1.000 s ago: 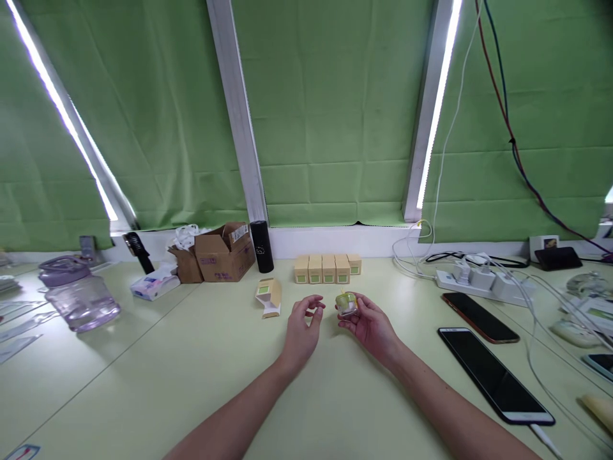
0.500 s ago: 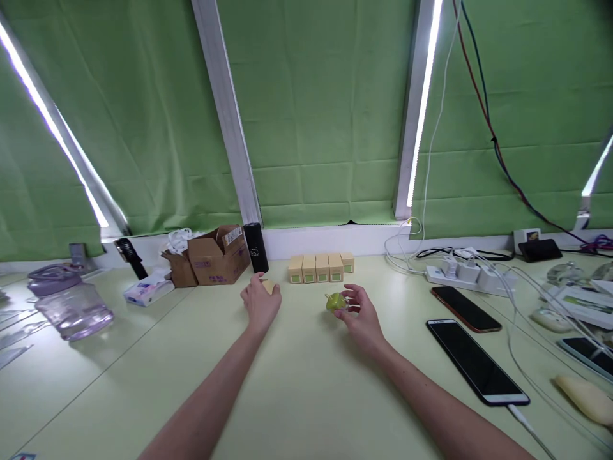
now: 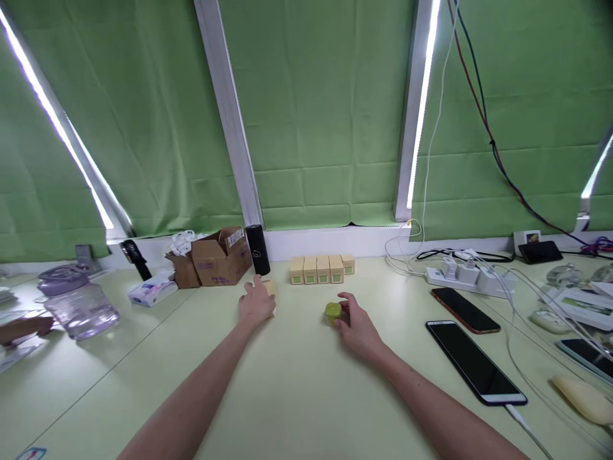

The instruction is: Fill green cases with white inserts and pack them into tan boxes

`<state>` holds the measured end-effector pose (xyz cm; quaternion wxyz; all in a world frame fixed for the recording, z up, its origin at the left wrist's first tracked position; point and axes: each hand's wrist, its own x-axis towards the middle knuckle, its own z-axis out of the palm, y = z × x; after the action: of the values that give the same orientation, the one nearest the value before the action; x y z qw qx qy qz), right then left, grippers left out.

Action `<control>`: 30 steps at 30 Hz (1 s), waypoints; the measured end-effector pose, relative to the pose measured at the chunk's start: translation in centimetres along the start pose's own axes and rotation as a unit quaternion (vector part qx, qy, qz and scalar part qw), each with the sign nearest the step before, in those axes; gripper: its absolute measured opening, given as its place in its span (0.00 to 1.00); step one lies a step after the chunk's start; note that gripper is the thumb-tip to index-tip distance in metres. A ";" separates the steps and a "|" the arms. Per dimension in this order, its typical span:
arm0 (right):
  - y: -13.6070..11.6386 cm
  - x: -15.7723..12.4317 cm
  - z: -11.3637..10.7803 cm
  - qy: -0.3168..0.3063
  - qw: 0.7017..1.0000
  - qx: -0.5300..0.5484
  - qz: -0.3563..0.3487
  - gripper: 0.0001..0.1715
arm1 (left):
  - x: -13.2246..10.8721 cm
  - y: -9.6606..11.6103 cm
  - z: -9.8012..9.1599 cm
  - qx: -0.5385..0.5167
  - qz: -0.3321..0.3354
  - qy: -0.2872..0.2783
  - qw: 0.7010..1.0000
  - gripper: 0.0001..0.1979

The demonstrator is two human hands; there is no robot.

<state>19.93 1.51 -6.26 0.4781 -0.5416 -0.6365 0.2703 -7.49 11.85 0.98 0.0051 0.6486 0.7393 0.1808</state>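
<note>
My left hand (image 3: 256, 302) is closed over a small tan cardboard box (image 3: 271, 289) on the table, and a sliver of white shows at the box's near side. The hand hides most of that box. Further right, my right hand (image 3: 357, 327) pinches a small, rounded green object (image 3: 333, 312) between thumb and fingers; its lower part looks clear, and its exact kind cannot be made out. Beyond both hands stands a row of several small tan boxes (image 3: 317, 270) with green labels on their near faces.
An open brown carton (image 3: 221, 259), a black cylinder (image 3: 258, 250), a tissue pack (image 3: 153, 289) and a lilac-lidded jug (image 3: 79, 303) stand left. Rightward lie two phones (image 3: 475, 363), a power strip (image 3: 472, 278) and loose cables. Another person's hand (image 3: 26, 329) shows at far left.
My left hand has turned over the tan box, which shows more now. The green object has tilted in my right hand, showing a different side. Another person's hand has appeared at far left.
</note>
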 end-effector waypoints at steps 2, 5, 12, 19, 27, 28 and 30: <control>-0.2 -0.2 -0.2 0.008 0.999 -0.049 -0.011 0.35 | -0.6 0.1 -0.2 0.002 0.010 0.013 1.000 0.31; -0.9 -0.4 -0.6 0.057 0.993 -0.089 -0.054 0.33 | -2.2 0.2 -0.6 0.002 0.041 0.040 0.998 0.30; -3.8 -1.1 -0.7 0.120 0.976 -0.097 -0.151 0.18 | -7.7 2.5 -0.9 -0.078 0.344 0.284 0.892 0.26; -6.4 -2.4 0.7 0.071 0.988 0.022 -0.134 0.23 | -11.4 5.9 0.1 -0.153 0.541 0.319 0.763 0.27; -6.2 -2.1 -0.5 0.095 0.973 0.153 -0.148 0.22 | -12.2 7.2 -1.7 -0.276 0.519 0.216 0.780 0.32; -6.1 -2.1 -0.6 0.100 0.972 0.148 -0.150 0.22 | -12.0 7.3 -1.8 -0.303 0.498 0.205 0.786 0.32; -5.7 -2.0 -0.6 0.102 0.972 0.143 -0.155 0.24 | -11.6 7.5 -1.8 -0.363 0.457 0.170 0.794 0.30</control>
<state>17.95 -2.06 -1.74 0.6491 -0.3876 -0.6149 0.2243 1.12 0.95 2.11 0.0310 0.8204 0.2262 0.5242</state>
